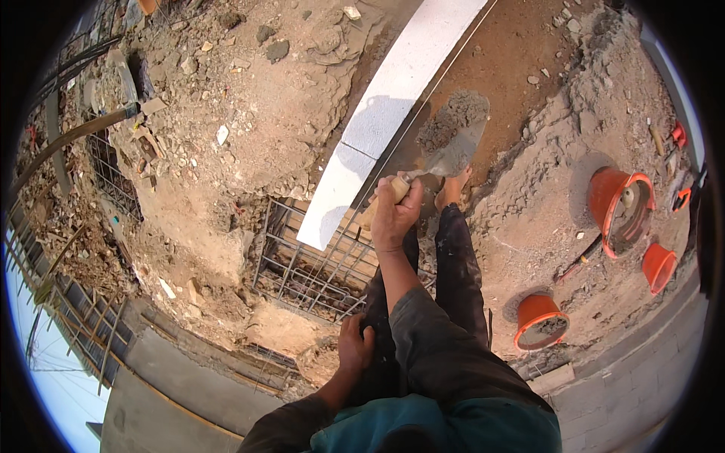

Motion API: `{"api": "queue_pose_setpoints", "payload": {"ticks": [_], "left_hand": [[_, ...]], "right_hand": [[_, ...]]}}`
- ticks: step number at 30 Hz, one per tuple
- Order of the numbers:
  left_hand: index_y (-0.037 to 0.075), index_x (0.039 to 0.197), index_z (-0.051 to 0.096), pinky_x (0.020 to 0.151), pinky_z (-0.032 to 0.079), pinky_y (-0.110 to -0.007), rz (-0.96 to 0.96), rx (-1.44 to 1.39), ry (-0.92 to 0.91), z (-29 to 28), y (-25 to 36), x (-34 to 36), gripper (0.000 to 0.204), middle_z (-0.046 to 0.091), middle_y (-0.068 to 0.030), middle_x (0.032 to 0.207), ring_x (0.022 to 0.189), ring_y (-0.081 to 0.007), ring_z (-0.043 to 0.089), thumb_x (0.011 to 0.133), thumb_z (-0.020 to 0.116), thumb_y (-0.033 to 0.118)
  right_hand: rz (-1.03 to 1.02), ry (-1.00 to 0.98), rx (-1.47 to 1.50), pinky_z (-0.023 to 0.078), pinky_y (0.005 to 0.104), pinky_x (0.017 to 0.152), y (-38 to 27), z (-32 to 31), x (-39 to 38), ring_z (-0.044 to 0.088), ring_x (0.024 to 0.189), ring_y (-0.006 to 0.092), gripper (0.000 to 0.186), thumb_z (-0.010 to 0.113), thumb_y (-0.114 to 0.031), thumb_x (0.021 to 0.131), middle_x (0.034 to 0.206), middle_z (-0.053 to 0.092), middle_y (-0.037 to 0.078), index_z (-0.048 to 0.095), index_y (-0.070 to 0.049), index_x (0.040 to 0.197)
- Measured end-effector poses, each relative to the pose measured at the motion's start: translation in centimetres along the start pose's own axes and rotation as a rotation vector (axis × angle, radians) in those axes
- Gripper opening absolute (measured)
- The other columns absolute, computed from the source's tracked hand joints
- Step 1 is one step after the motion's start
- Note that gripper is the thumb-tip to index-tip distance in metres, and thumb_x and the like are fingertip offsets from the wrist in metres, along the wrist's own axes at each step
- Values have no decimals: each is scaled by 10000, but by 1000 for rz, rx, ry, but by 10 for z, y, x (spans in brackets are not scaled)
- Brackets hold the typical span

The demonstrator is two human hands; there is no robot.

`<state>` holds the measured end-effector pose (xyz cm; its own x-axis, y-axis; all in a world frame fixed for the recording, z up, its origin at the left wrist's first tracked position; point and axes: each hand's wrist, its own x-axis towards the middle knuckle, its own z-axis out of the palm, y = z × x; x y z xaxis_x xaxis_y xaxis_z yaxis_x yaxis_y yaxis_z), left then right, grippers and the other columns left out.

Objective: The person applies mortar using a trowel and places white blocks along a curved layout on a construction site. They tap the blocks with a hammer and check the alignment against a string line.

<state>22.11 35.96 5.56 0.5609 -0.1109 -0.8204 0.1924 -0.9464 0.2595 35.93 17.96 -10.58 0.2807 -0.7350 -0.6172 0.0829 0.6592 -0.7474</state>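
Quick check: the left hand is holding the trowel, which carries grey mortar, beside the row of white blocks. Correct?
The hand is wrong: the head view shows the right hand, not the left hand, holding the trowel, which carries grey mortar, beside the row of white blocks.

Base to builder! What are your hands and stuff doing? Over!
Right hand gripping trowel by wooden handle; mortar heaped on blade. Left hand against left leg. Possible snag: string alongside white blocks, left of blade.
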Motion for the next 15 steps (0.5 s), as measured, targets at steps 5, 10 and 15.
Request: {"api": "queue_pose_setpoints", "payload": {"ticks": [5, 10, 15], "left_hand": [[-3, 1161, 569, 911, 457, -470, -2, -36, -50, 3, -5, -1, 343, 566, -227, 1103, 1053, -416, 561, 872, 564, 183], [-10, 1156, 571, 902, 460, -473, -16, -17, -10, 7, -1, -3, 337, 567, -233, 1087, 1022, -420, 564, 867, 553, 162], [-16, 1150, 571, 867, 472, -466, -46, -59, -17, 8, -6, -2, 333, 568, -230, 1067, 976, -405, 576, 860, 539, 145]], "right_hand": [[-186, -106, -425, 472, 278, 720, 52, 2, 37, 494, 809, 109, 285, 664, -61, 881, 955, 510, 34, 453, -10, 1065], [-77, 75, -801, 481, 401, 809, 45, -73, 57, 592, 889, 276, 327, 624, -197, 884, 997, 574, 181, 485, 26, 1079], [-223, -96, -1434, 464, 513, 897, 52, -120, 189, 582, 1029, 454, 375, 590, -217, 865, 1096, 578, 294, 491, 54, 1105]]}}
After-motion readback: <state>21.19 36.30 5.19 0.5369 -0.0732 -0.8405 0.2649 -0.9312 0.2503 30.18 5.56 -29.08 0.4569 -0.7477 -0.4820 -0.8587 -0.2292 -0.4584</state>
